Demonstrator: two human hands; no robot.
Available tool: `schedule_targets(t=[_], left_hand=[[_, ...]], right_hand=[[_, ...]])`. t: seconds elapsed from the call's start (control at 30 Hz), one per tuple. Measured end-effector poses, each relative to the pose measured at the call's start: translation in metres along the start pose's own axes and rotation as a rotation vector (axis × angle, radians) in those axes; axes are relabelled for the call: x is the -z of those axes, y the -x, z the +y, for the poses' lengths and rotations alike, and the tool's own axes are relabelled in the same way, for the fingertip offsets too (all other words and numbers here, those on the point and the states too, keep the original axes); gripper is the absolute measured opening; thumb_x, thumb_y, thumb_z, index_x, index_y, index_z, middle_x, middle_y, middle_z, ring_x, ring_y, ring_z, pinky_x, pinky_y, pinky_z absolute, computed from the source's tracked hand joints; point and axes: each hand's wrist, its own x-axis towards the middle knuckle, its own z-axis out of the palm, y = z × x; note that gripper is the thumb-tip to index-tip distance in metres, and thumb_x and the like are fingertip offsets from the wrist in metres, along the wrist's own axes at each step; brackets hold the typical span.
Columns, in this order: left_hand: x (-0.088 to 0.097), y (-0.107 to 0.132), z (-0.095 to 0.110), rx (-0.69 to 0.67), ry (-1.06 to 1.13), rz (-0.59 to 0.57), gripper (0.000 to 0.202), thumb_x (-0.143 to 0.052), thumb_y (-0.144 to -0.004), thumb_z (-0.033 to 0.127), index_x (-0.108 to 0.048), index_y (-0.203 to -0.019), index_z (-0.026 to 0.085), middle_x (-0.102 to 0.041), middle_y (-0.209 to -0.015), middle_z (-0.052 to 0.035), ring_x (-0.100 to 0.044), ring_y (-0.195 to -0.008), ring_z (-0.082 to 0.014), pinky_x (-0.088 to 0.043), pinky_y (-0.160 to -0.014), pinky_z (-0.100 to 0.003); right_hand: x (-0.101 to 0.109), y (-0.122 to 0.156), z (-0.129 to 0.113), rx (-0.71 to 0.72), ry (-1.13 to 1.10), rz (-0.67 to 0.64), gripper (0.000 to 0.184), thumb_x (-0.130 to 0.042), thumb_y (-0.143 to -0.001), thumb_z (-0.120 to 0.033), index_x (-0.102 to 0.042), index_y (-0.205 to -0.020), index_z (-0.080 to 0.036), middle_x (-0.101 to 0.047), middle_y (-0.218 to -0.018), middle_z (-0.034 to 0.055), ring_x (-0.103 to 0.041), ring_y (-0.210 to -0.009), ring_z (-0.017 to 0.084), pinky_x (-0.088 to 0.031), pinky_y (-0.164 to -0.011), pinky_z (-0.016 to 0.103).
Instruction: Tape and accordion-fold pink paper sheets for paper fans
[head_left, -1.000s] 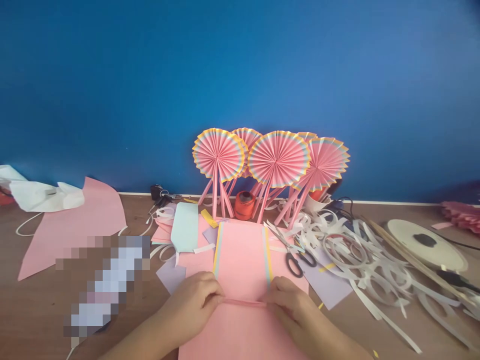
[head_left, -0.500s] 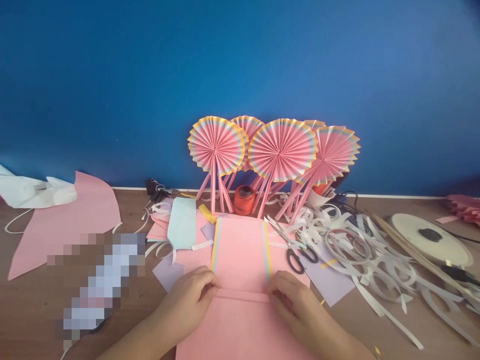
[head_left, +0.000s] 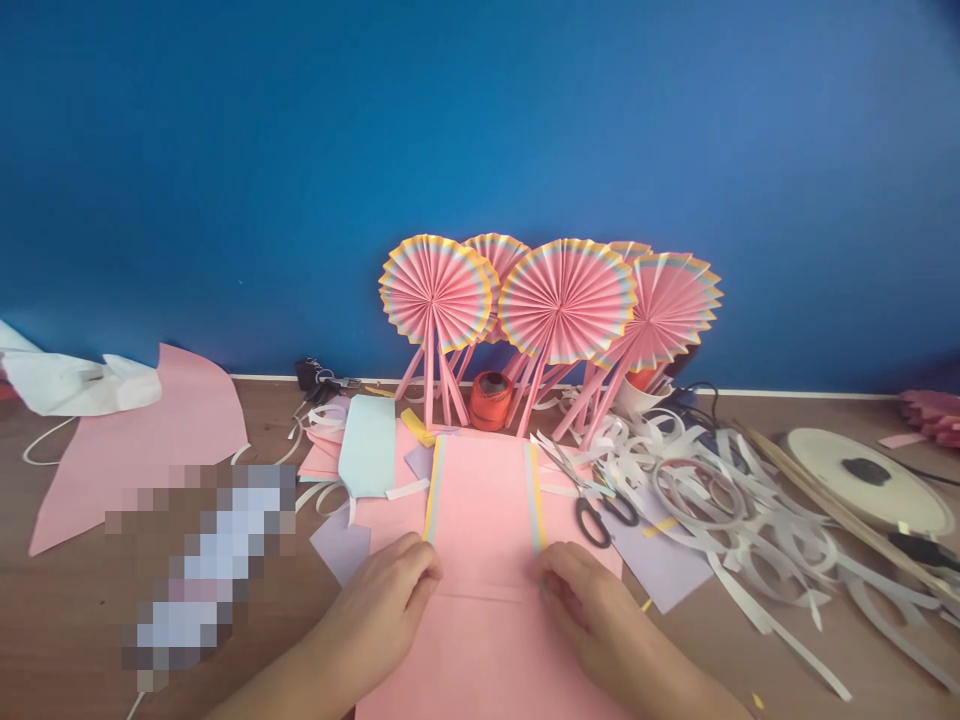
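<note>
A sheet of pink paper with yellow and light-blue stripes down both side edges lies in front of me, over a larger pink sheet. My left hand pinches the near left corner of the striped paper, fingers curled and thumb close to the forefinger. At the near right corner, my right hand has its fingers and thumb closed on the same paper. A thin line runs along the paper's near edge between the hands. The fingertips partly hide both corners.
Scissors lie right of the paper, beside a pile of white paper strips. Pleated pink paper fans stand at the back around an orange spool. A light-blue paper piece lies left; a glue-coloured round lid lies far right.
The narrow folded strip along the paper's near edge, plain to see between my hands before, now shows only as a thin line. Both hands stay at the corners; the view has shifted slightly.
</note>
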Motion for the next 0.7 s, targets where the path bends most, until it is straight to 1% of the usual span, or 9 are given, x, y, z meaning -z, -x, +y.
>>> schedule_targets(t=[0.13, 0.2, 0.3, 0.37, 0.4, 0.47, 0.53, 0.6, 0.7], left_hand=[[0.002, 0.001, 0.004, -0.024, -0.096, -0.025, 0.023, -0.039, -0.086, 0.006, -0.053, -0.073, 0.02, -0.058, -0.074, 0.0014, -0.057, -0.063, -0.0134, -0.041, -0.055, -0.023], [0.0, 0.002, 0.006, -0.064, -0.194, -0.023, 0.025, -0.039, -0.085, 0.004, -0.054, -0.074, 0.02, -0.057, -0.075, 0.0001, -0.056, -0.065, -0.0149, -0.04, -0.056, -0.025], [-0.007, 0.003, 0.007, -0.215, -0.359, 0.082, 0.031, -0.042, -0.079, -0.003, -0.059, -0.089, 0.021, -0.058, -0.084, -0.0024, -0.055, -0.077, -0.0186, -0.04, -0.064, -0.029], [-0.014, 0.005, 0.007, -0.36, -0.451, 0.139, 0.042, -0.048, -0.077, -0.002, -0.057, -0.107, 0.025, -0.058, -0.095, -0.0044, -0.053, -0.086, -0.0211, -0.039, -0.07, -0.032], [-0.017, 0.005, 0.007, -0.428, -0.486, 0.151, 0.045, -0.051, -0.077, 0.001, -0.055, -0.113, 0.027, -0.058, -0.099, -0.0053, -0.052, -0.09, -0.0223, -0.039, -0.072, -0.033], [-0.023, 0.005, 0.007, -0.517, -0.529, 0.156, 0.043, -0.056, -0.079, 0.008, -0.053, -0.118, 0.026, -0.057, -0.103, -0.0067, -0.051, -0.093, -0.0238, -0.038, -0.075, -0.034], [-0.024, 0.005, 0.007, -0.536, -0.54, 0.158, 0.038, -0.057, -0.081, 0.012, -0.055, -0.117, 0.025, -0.057, -0.103, -0.0069, -0.05, -0.095, -0.0241, -0.037, -0.076, -0.034], [-0.02, 0.004, 0.007, -0.513, -0.547, 0.119, 0.031, -0.056, -0.082, 0.012, -0.059, -0.111, 0.024, -0.058, -0.103, -0.0061, -0.049, -0.093, -0.023, -0.036, -0.077, -0.034], [-0.007, 0.003, 0.009, -0.437, -0.586, -0.011, 0.02, -0.054, -0.084, 0.01, -0.064, -0.096, 0.022, -0.059, -0.097, -0.0052, -0.049, -0.088, -0.0217, -0.034, -0.072, -0.033]], right_hand=[[0.002, 0.0, -0.002, 0.004, 0.087, -0.045, 0.028, -0.038, -0.079, -0.001, -0.053, -0.088, -0.022, -0.055, -0.079, 0.0017, -0.055, -0.068, 0.016, -0.046, -0.057, 0.025], [0.002, 0.0, -0.004, 0.043, 0.162, -0.024, 0.029, -0.038, -0.078, 0.0, -0.053, -0.09, -0.021, -0.056, -0.082, 0.0033, -0.055, -0.073, 0.017, -0.046, -0.06, 0.027], [0.0, 0.002, -0.006, 0.174, 0.337, 0.097, 0.036, -0.041, -0.076, 0.0, -0.056, -0.102, -0.022, -0.055, -0.086, 0.0056, -0.053, -0.075, 0.019, -0.042, -0.062, 0.029], [-0.003, 0.002, -0.008, 0.277, 0.437, 0.162, 0.043, -0.042, -0.076, 0.001, -0.056, -0.108, -0.023, -0.055, -0.086, 0.0055, -0.05, -0.073, 0.02, -0.038, -0.062, 0.03], [-0.006, 0.002, -0.009, 0.328, 0.465, 0.163, 0.044, -0.043, -0.076, 0.001, -0.056, -0.109, -0.024, -0.055, -0.085, 0.0052, -0.049, -0.073, 0.019, -0.037, -0.063, 0.03], [-0.01, 0.002, -0.008, 0.407, 0.481, 0.128, 0.039, -0.043, -0.078, 0.001, -0.058, -0.104, -0.024, -0.055, -0.085, 0.0045, -0.047, -0.073, 0.019, -0.034, -0.064, 0.03], [-0.013, 0.002, -0.007, 0.448, 0.47, 0.1, 0.032, -0.045, -0.079, -0.001, -0.059, -0.096, -0.023, -0.055, -0.085, 0.0038, -0.046, -0.074, 0.018, -0.031, -0.064, 0.03], [-0.013, 0.001, -0.005, 0.445, 0.474, 0.114, 0.027, -0.048, -0.075, 0.0, -0.059, -0.086, -0.022, -0.054, -0.081, 0.0028, -0.044, -0.072, 0.018, -0.027, -0.062, 0.03], [-0.007, 0.001, -0.005, 0.418, 0.528, 0.132, 0.021, -0.051, -0.067, 0.001, -0.054, -0.068, -0.02, -0.053, -0.072, 0.002, -0.041, -0.068, 0.018, -0.022, -0.059, 0.031]])
